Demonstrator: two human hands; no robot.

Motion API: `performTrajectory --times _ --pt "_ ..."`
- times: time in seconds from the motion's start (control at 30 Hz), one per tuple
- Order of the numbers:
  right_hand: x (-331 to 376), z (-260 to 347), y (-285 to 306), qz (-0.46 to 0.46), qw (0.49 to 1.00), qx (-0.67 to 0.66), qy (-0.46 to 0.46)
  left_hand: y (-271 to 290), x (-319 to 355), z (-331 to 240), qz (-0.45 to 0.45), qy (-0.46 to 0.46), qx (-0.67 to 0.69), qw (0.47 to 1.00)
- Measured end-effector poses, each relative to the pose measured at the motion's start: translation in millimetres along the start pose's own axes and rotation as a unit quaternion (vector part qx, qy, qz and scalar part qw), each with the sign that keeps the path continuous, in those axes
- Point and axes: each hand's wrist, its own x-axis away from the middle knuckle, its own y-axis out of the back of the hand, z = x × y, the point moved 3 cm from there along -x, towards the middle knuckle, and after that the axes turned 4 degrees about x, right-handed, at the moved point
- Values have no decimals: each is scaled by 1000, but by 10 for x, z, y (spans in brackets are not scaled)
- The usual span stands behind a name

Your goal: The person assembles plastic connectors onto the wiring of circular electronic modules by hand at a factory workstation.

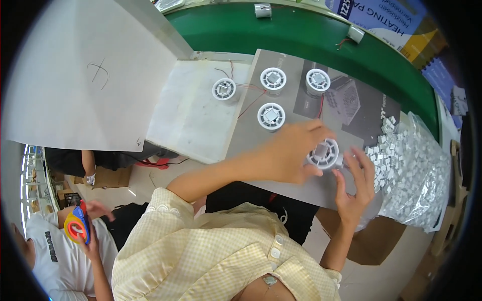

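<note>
Over the grey board, my left hand is curled round the rim of a white round spoked housing with a squarish piece at its centre. My right hand is at the housing's right side, thumb and fingers apart, close to its lower body; whether they touch it I cannot make out. Similar housings stand further back: one nearest my left wrist, another behind it, one at the right and one at the left. Thin red wires trail from some of them.
Right of my hands, a clear plastic bag spills many small white blocks. Two small wired cylinders lie on the green surface. A large white box flap rises at left. A person holds a tape dispenser.
</note>
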Motion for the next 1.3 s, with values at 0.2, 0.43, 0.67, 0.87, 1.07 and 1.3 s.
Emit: performTrajectory --times 0.2,0.43,0.67,0.87,1.07,1.3 --pt "46 -198 193 -180 978 56 87 912 -332 -9 -102 97 10 990" --pt "201 -549 250 -183 982 53 -17 2770 -494 1411 -220 253 -298 894" --pt "394 -761 216 -108 988 61 -92 3426 -458 3195 -298 342 -206 867" --pt "399 -777 164 -71 985 92 -128 2661 -1316 2393 -250 300 -393 833" --pt "303 -737 170 -76 982 97 -141 2256 -1919 2811 -284 314 -337 841" --pt "549 -924 208 -61 981 101 -157 2422 -2015 3002 -238 256 -375 858"
